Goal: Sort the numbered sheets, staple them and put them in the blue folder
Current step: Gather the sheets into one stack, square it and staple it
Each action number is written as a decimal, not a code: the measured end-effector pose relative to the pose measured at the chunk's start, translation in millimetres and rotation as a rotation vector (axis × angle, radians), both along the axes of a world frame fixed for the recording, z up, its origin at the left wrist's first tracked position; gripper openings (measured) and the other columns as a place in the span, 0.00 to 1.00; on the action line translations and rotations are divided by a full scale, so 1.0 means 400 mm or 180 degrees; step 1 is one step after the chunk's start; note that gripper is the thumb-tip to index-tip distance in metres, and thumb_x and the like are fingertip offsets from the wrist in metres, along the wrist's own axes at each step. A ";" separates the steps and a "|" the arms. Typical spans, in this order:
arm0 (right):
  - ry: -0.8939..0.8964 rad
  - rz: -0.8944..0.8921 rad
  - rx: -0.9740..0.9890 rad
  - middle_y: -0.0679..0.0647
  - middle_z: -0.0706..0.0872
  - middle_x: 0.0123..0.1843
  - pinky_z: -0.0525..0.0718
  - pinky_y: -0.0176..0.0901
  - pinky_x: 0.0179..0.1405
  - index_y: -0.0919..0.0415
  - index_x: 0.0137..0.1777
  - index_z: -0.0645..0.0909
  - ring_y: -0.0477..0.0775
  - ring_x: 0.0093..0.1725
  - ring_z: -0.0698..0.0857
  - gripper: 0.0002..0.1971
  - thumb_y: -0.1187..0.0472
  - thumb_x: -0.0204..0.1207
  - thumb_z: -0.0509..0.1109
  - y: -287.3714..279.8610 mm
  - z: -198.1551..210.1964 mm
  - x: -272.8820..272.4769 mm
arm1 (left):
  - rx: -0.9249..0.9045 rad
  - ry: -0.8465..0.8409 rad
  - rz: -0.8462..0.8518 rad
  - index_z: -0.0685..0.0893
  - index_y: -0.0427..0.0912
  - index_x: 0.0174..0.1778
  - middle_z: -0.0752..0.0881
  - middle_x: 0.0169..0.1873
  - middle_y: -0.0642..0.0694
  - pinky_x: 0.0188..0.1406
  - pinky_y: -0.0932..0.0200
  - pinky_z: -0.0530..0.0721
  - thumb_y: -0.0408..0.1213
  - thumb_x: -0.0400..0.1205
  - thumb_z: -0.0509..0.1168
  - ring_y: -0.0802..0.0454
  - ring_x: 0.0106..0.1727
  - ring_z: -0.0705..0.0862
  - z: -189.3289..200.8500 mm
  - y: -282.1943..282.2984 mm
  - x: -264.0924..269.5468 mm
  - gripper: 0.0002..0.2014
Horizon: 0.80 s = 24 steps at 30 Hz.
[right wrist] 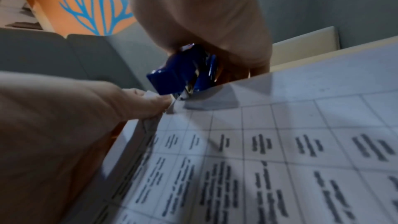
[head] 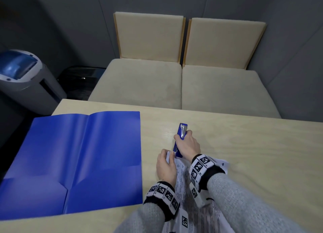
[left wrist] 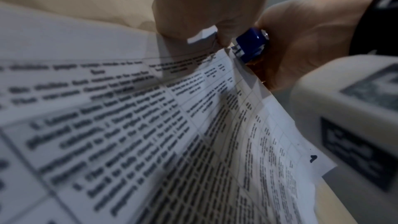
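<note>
Here the right hand (head: 187,145) grips the stapler (head: 180,138), long axis pointing up-frame, its mouth at the sheets' (head: 201,213) corner, which the left hand (head: 166,166) pinches.

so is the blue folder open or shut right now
Open. The blue folder lies spread flat on the table, both inner panels and bottom pockets showing, with no sheets in it.

table (head: 244,145): light wood | two beige seats (head: 174,82) behind | grey-blue bin (head: 22,75) far left
</note>
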State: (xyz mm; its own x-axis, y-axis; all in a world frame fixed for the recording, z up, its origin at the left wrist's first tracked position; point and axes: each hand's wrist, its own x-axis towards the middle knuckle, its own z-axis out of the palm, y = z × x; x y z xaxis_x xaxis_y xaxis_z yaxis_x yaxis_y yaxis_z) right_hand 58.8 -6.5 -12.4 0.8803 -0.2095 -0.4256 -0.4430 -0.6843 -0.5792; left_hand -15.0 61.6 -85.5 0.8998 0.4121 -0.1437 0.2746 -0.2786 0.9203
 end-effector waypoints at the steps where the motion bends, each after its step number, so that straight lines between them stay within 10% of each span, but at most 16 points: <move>1: 0.0018 0.0044 -0.0060 0.60 0.85 0.54 0.74 0.50 0.47 0.60 0.60 0.69 0.65 0.53 0.82 0.19 0.48 0.75 0.60 0.003 0.000 0.000 | 0.0008 -0.0003 0.0006 0.70 0.53 0.35 0.80 0.36 0.46 0.36 0.54 0.75 0.45 0.84 0.58 0.48 0.38 0.78 0.000 0.000 0.000 0.11; 24: -0.0219 0.0128 -0.0297 0.62 0.87 0.50 0.76 0.51 0.45 0.61 0.57 0.70 0.67 0.49 0.84 0.19 0.45 0.79 0.56 0.038 -0.043 -0.014 | -0.0398 0.0388 0.0347 0.78 0.44 0.44 0.85 0.39 0.50 0.40 0.56 0.79 0.42 0.81 0.63 0.53 0.41 0.83 0.048 0.006 -0.001 0.06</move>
